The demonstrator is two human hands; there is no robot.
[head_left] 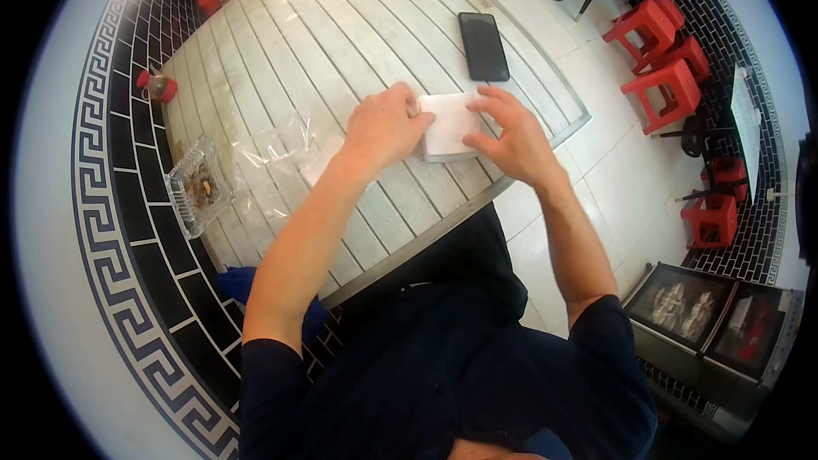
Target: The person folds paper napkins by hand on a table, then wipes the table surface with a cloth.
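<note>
A stack of white paper sheets that look like napkins (448,125) lies on the slatted table (358,43) between my two hands. My left hand (388,126) is curled against the stack's left side, its thumb reaching over the top edge. On the right side, my right hand (514,135) grips with bent, parted fingers, the fingertips and thumb touching the stack. Crumpled clear plastic wrap (277,153) lies to the left, partly behind my left forearm, with a whitish piece (319,163) beside it. The left hand's fingertips are partly hidden.
A black phone (483,47) lies beyond the stack. At the table's left side are a glass ashtray (199,187) holding butts and a red-topped jar (157,86). Red stools (669,94) and a glass-topped cabinet (682,307) stand to the right.
</note>
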